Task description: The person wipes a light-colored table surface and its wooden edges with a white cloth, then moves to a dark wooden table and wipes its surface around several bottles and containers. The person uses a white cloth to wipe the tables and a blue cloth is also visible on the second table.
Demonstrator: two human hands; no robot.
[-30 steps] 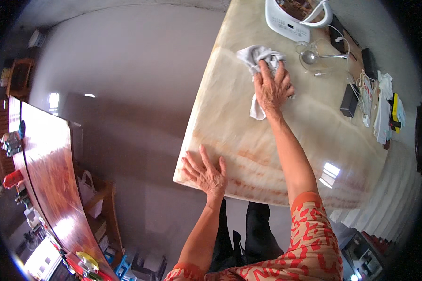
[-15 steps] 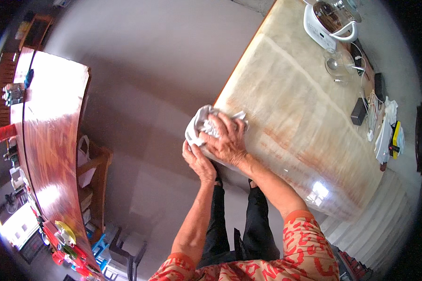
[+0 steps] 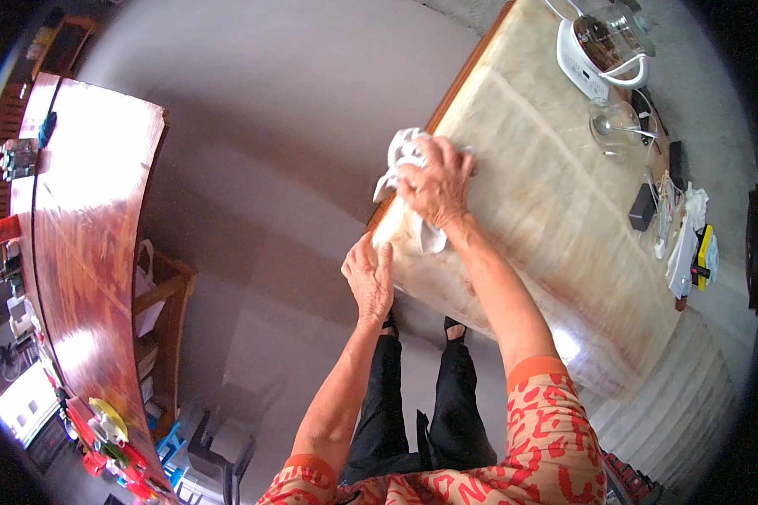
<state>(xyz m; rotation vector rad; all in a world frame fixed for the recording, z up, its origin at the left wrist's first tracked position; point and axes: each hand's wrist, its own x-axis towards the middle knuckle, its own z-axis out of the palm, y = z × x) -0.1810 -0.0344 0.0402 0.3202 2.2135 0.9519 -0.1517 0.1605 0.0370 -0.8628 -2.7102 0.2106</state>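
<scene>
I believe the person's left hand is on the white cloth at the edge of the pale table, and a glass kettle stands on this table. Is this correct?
Not the left hand: the head view shows the right hand on the white cloth at the pale table's edge. The glass kettle does stand there.

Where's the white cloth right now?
In the head view, the white cloth is just above centre, bunched under the right hand at the left edge of the pale tabletop, above the left hand.
</scene>
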